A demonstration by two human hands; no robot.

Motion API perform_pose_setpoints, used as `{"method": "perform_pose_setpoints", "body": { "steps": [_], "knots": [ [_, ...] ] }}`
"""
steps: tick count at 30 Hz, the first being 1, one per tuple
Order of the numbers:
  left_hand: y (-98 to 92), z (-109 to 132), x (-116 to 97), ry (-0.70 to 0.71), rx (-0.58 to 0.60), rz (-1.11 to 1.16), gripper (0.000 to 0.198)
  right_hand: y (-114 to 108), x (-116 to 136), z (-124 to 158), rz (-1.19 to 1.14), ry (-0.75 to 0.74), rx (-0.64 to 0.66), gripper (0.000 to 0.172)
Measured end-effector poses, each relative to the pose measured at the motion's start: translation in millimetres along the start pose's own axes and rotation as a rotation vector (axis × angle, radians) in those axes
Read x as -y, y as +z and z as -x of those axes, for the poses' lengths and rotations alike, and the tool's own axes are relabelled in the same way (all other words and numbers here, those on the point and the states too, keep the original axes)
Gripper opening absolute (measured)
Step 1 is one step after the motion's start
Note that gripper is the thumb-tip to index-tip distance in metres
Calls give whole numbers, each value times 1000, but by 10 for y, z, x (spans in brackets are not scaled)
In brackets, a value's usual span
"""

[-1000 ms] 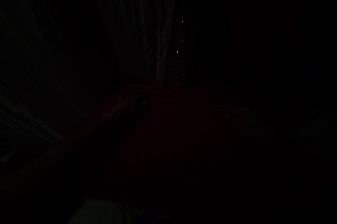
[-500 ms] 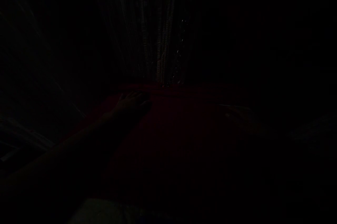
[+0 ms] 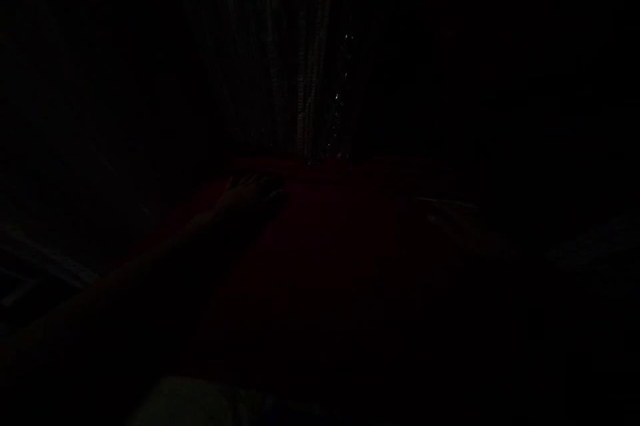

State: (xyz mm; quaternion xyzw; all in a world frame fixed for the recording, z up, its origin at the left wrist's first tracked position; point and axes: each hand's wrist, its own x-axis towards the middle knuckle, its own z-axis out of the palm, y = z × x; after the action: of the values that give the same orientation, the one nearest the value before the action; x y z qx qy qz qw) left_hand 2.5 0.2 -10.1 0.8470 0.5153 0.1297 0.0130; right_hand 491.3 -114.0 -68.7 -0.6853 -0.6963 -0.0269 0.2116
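v. dim light, detail poor. l hand (image 3: 250, 196) lies palm-down on red cloth (image 3: 325, 233), near its far edge; fingers extended, slightly spread. r hand (image 3: 463, 229) at right side of cloth, well apart from l; thin pale strip (image 3: 445, 201) just beside its fingers, can't tell if they grip it or how they're set. cloth spreads betw. hands; stranded hanging (image 3: 306, 93) w/ bright specks behind.

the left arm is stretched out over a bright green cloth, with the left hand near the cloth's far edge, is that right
Not quite: the cloth is red, not bright green, as the dim head view shows. The rest is right: the left arm is stretched out over it, with the left hand near its far edge.
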Motion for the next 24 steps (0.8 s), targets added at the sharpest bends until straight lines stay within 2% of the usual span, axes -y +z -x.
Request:
{"method": "perform_pose_setpoints", "body": {
  "steps": [4, 19, 24],
  "knots": [
    [2, -1, -15, -25, -2, 9, 52, 3, -27, -3, 18, -44, 1, 70],
    [16, -7, 11, 18, -15, 7, 49, -11, -7, 0, 2, 1, -1, 71],
    [19, -7, 11, 2, -11, 9, 51, 23, -60, -1, 18, -56, -25, 71]
  ]
}}
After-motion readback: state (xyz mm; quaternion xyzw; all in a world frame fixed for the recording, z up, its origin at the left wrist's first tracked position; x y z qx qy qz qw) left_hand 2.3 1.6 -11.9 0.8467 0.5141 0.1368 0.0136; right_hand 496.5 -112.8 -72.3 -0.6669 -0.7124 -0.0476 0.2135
